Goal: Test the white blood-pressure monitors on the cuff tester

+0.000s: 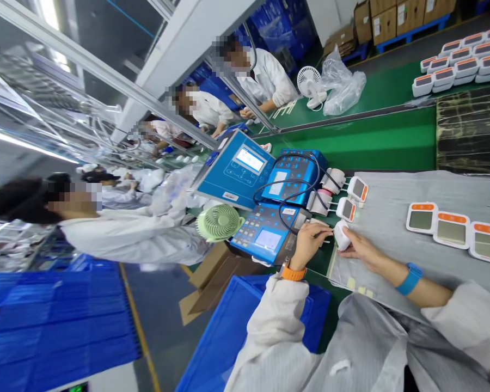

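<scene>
Device [342, 236] smooth plastic, bag [343, 90] glossy plastic, cartons [413, 19] matt cardboard

Small white rounded device [342, 236] in right hand [360, 247]

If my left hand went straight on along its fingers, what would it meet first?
Most likely the white device in the right hand. The left hand's fingertips are right beside it; depth makes it unclear whether they already touch.

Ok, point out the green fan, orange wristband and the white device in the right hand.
Green fan [220, 222], head view: round grille.
Orange wristband [293, 273], head view: outer band.
White device [342, 236], head view: casing.
</scene>
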A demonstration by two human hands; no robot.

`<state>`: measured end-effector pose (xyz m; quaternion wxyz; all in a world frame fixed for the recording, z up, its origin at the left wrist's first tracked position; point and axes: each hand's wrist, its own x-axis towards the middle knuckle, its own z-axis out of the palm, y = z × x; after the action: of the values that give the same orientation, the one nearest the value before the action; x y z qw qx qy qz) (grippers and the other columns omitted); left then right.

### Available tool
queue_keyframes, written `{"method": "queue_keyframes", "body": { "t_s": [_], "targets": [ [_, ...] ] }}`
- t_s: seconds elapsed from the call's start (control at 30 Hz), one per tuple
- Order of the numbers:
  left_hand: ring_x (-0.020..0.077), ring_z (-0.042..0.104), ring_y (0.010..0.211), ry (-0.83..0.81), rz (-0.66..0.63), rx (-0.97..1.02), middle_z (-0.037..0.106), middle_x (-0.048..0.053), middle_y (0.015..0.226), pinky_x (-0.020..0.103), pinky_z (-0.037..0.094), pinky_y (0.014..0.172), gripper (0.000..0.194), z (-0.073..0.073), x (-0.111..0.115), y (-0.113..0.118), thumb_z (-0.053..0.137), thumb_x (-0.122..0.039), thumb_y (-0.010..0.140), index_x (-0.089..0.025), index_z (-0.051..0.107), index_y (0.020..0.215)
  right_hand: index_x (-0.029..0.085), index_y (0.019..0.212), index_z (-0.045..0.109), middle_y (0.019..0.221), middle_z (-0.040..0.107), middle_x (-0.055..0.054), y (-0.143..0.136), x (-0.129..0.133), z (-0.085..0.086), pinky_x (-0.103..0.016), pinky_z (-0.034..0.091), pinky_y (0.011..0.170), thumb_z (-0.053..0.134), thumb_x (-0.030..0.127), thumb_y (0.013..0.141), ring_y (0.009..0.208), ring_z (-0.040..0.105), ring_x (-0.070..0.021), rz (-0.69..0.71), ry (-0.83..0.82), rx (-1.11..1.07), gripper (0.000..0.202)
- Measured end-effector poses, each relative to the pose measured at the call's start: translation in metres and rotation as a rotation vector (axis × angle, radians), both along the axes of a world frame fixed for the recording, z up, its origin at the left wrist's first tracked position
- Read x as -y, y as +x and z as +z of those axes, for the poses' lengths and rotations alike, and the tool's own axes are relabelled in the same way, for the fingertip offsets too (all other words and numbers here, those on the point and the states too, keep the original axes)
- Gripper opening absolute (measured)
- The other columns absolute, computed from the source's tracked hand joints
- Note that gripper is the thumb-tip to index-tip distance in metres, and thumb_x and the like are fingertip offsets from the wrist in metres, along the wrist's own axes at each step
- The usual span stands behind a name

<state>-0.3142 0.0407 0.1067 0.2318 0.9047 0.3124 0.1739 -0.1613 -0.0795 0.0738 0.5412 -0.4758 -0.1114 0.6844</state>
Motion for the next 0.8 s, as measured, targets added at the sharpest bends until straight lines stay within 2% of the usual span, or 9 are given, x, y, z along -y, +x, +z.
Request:
{"method": "queue_keyframes", "body": {
  "t_s": [0.17,0.37,0.57,0.67,0.8],
  "targets": [
    [0.0209,0.074,0.086,0.022,0.029,0.019,0.08,0.003,0.091,0.039,0.048,0.085,0.016,-0.002,0.0,0.0,0.068,-0.035,0.095,-0.023,0.078,0.092,0.02,0.108,0.071,0.094,0.075,-0.006,-0.001,-0.003,-0.004,-0.042,0.06,0.094,0.065,0.053,0.091,0.088,0.072,-0.0233,-0.05,0.017,-0.105,0.038],
    [0.0186,0.072,0.082,0.049,0.001,0.066,0.079,0.002,0.087,0.038,0.043,0.084,0.021,-0.003,0.002,0.002,0.065,-0.032,0.098,-0.023,0.077,0.083,0.019,0.108,0.069,0.089,0.075,-0.006,0.001,-0.002,-0.005,-0.042,0.059,0.092,0.065,0.055,0.092,0.086,0.074,-0.024,0.005,0.007,-0.032,0.04],
    [0.0177,0.071,0.081,0.06,0.0,0.084,0.079,0.002,0.087,0.038,0.042,0.084,0.022,-0.005,0.002,0.003,0.064,-0.034,0.098,-0.024,0.078,0.085,0.019,0.105,0.071,0.087,0.075,-0.006,0.001,-0.004,-0.005,-0.04,0.06,0.088,0.069,0.054,0.088,0.083,0.075,-0.0234,0.027,0.017,0.049,0.039],
    [0.017,0.071,0.082,0.148,-0.025,0.102,0.078,0.002,0.088,0.037,0.041,0.082,0.023,-0.012,0.004,0.003,0.06,-0.033,0.1,-0.025,0.078,0.089,0.019,0.109,0.07,0.088,0.075,-0.005,0.002,-0.004,-0.003,-0.04,0.06,0.088,0.067,0.05,0.091,0.083,0.075,-0.0232,0.022,0.005,0.042,0.036],
    [0.0196,0.068,0.1,0.302,-0.029,0.105,0.076,0.005,0.104,0.038,0.041,0.087,0.021,-0.016,0.009,-0.001,0.055,-0.03,0.102,-0.028,0.076,0.102,0.018,0.108,0.069,0.087,0.076,-0.006,0.003,-0.004,-0.004,-0.04,0.06,0.089,0.061,0.05,0.095,0.082,0.075,-0.023,0.007,-0.022,-0.007,0.035]
  ]
}}
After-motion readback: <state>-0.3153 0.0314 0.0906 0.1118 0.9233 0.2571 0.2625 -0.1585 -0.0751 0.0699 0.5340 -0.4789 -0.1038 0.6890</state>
